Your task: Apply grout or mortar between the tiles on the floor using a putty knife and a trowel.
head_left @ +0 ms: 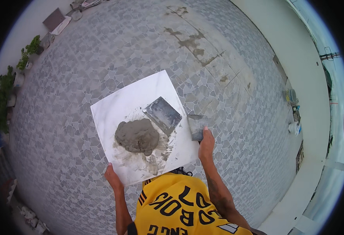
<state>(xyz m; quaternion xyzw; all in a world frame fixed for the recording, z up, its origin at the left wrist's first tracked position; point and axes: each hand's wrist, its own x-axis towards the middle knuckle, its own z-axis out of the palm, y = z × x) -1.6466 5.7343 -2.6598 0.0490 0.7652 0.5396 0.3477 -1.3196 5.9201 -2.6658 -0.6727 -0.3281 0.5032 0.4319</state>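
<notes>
A white square board, like a tile [156, 84], is held in front of me, turned at an angle. My left hand [113, 177] grips its near left corner, thumb on top. On the board sits a heap of wet grey mortar [136, 135], with smears around it. Beside the heap lies a dark grey rectangular plate [163, 114], dusted with mortar. At the board's right edge my right hand [206, 145] is closed on a smaller grey flat piece [197, 127], its thumb pressed to the top. Whether these fingers also touch the board is hidden.
The floor [82, 78] has a grey stone-patterned surface. Mortar patches [193, 42] mark its far part. Potted plants [1, 98] line the left wall. Along the right, by a low white wall [301, 47], stand containers [291, 96] and a white bucket [293, 128].
</notes>
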